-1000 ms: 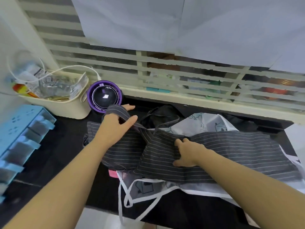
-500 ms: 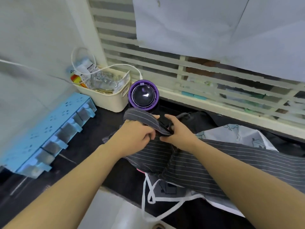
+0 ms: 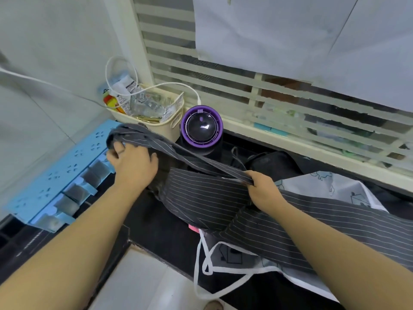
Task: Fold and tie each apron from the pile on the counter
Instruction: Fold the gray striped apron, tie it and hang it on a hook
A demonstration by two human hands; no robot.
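A dark grey pinstriped apron (image 3: 223, 198) lies folded into a long band across the black counter (image 3: 156, 224). Its strap (image 3: 178, 151) is stretched taut between my hands. My left hand (image 3: 131, 162) grips the strap's far end, raised over the blue rack. My right hand (image 3: 263, 189) pinches the strap where it meets the apron body. Under the striped apron lies a white printed apron (image 3: 330, 186) with white ties (image 3: 207, 265) hanging over the counter edge. More dark cloth (image 3: 272, 162) is heaped behind.
A purple-rimmed round appliance (image 3: 201, 127) stands behind the strap. Beside it is a cream basket (image 3: 165, 124) of packets with a white cable. A blue plastic rack (image 3: 58, 182) sits at the left. A slatted window runs along the back.
My hands were together at the strap; the left has pulled the strap end out to the left while the right stayed at the apron, so the strap is now stretched.
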